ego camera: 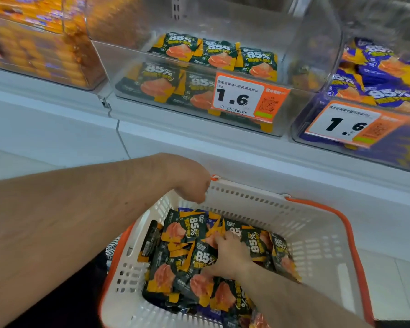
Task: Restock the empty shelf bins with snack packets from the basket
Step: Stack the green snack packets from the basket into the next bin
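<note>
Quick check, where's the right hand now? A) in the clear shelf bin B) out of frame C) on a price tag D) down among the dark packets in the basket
D: the right hand is down in the white basket, fingers curled into the dark snack packets.

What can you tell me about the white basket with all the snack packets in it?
The basket looks like white plastic, with rows of small slots in its walls and an orange rim and handle. It sits below the shelf, tilted towards the camera. Dark snack packets marked 85% fill its left part; the right side shows bare wall. The left hand holds its far rim, and the right hand digs among the packets.
</note>
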Demonstrator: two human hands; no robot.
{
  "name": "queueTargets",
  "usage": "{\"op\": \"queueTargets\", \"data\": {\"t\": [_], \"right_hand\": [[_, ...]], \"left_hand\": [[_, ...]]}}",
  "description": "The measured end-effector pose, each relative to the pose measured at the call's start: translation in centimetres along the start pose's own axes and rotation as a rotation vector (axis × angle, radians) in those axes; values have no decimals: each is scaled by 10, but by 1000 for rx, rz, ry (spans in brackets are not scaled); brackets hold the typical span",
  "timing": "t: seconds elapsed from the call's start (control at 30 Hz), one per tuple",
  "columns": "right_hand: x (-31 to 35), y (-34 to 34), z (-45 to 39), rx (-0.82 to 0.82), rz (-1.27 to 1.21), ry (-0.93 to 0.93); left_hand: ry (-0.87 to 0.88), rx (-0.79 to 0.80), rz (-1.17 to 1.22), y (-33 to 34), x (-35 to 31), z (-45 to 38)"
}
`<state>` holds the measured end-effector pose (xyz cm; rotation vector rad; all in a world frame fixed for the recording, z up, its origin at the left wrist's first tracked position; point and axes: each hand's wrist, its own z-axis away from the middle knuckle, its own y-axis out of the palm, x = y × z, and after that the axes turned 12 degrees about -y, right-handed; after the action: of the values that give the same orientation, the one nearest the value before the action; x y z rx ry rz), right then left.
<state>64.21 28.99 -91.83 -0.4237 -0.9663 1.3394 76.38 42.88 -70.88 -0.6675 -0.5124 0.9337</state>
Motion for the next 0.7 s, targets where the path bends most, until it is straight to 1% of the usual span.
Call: {"op": "queueTargets", "data": {"t": [0.07, 0.23, 0.27, 0.33, 0.4, 0.43, 0.6, 0.7], "right_hand": [[7, 8, 0, 16, 68, 22], [18, 13, -5, -4, 56, 132], [20, 9, -4, -22, 16, 127], [23, -2, -2, -24, -154, 90], [28, -19, 1, 14, -279, 13], [31, -31, 4, -4, -305, -38], [45, -116, 12, -249, -348, -189], [55, -169, 26, -417, -381, -288]], "left_hand": [[7, -5, 11, 0, -1, -1], [7, -2, 35, 1, 1, 1], [7, -3, 38, 0, 2, 2], [7, -5, 45, -2, 6, 5], [3, -14, 67, -5, 13, 6], [6, -24, 80, -7, 16, 7], [-4, -133, 214, -28, 41, 22], [-20, -185, 395, -36, 63, 34]]}}
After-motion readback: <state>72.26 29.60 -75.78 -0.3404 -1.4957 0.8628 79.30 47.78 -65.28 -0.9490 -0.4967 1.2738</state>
